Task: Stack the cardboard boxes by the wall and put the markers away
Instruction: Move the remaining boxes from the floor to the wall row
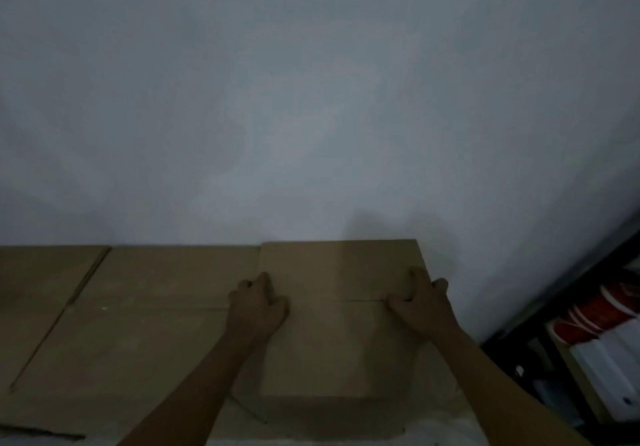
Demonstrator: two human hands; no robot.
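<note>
A pale wall [311, 99] fills the upper frame. Below it lie broad flat cardboard boxes [138, 307]. On them, lower centre-right, sits a smaller box [339, 335], long axis running toward the wall. My left hand [258, 303] and right hand [420, 302] clasp its sides, fingers curled.

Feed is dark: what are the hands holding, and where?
Both hold the small brown cardboard box lying on larger boxes: left hand at its left edge, right hand at its right edge.
</note>
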